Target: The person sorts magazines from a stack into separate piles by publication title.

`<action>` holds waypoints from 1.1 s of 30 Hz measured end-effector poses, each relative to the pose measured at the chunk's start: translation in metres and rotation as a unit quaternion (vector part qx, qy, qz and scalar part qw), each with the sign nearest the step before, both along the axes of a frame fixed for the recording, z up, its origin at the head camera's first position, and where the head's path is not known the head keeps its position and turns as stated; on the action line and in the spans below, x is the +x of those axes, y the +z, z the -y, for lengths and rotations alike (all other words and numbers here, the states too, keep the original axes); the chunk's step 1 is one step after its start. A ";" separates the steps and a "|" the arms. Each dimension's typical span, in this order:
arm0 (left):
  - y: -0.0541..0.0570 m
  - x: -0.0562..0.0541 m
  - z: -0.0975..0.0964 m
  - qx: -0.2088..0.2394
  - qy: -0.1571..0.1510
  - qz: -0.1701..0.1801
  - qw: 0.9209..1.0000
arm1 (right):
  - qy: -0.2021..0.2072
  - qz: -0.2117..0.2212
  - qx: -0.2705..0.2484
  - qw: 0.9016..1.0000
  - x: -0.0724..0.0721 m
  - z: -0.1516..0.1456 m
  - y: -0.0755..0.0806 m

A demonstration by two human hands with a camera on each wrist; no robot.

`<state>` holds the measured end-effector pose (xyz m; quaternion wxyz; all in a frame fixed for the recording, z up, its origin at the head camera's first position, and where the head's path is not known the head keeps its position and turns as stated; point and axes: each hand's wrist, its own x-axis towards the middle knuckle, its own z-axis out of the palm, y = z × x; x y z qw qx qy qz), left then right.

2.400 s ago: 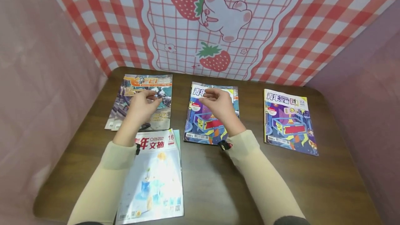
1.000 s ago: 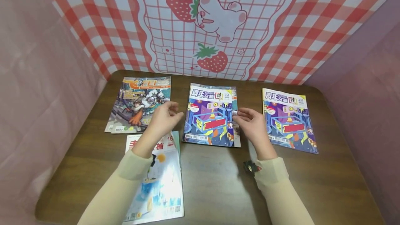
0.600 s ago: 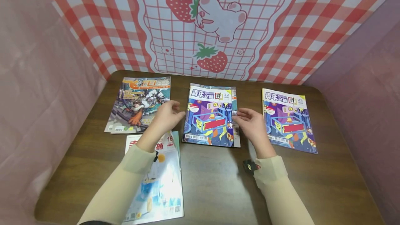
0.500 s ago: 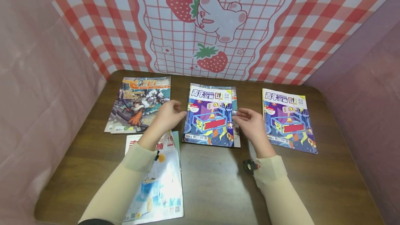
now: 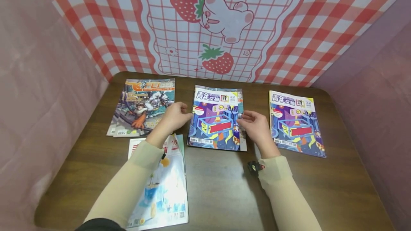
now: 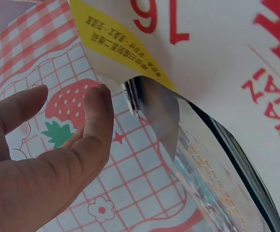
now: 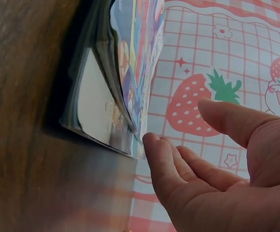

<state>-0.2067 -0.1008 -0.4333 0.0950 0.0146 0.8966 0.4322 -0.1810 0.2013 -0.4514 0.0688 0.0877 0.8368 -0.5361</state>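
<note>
A purple magazine (image 5: 213,117) with a white title band lies in the middle of the table, on top of another magazine (image 5: 243,138) whose edge shows at its right. My left hand (image 5: 173,119) is at the purple magazine's left edge, thumb towards it; whether it touches cannot be told. In the left wrist view a gap separates its thumb and fingers, with nothing between. At the right edge of the pile is my right hand (image 5: 255,127). The right wrist view has its fingertips close to the pile's edge (image 7: 106,104), thumb apart, nothing pinched.
Comic magazines (image 5: 144,109) lie overlapped at the back left. Below my left forearm is a white magazine (image 5: 167,191) on a greenish one. A second purple magazine (image 5: 297,122) lies at the right. Checked cloth (image 5: 218,20) hangs behind the wooden table (image 5: 221,188).
Both hands have come down from above the magazines to either side of the middle pile. Over the last half second the left hand shifts slightly right; the magazines stay put.
</note>
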 end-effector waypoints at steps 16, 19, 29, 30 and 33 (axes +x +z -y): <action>-0.009 -0.018 -0.010 -0.049 -0.002 0.036 0.998 | 0.011 0.013 0.001 1.000 -0.005 0.000 -0.004; -0.010 -0.019 -0.010 -0.057 -0.004 0.043 0.997 | 0.003 0.011 0.003 1.000 -0.006 0.001 -0.004; -0.013 -0.022 -0.011 -0.064 -0.010 0.070 0.995 | 0.008 0.024 -0.036 0.999 -0.008 0.001 -0.008; -0.013 -0.022 -0.011 -0.065 -0.012 0.074 0.995 | 0.010 0.027 -0.043 0.999 -0.008 0.001 -0.008; -0.012 -0.022 -0.012 -0.064 -0.022 0.086 0.994 | 0.010 0.038 -0.061 0.997 -0.007 0.002 -0.009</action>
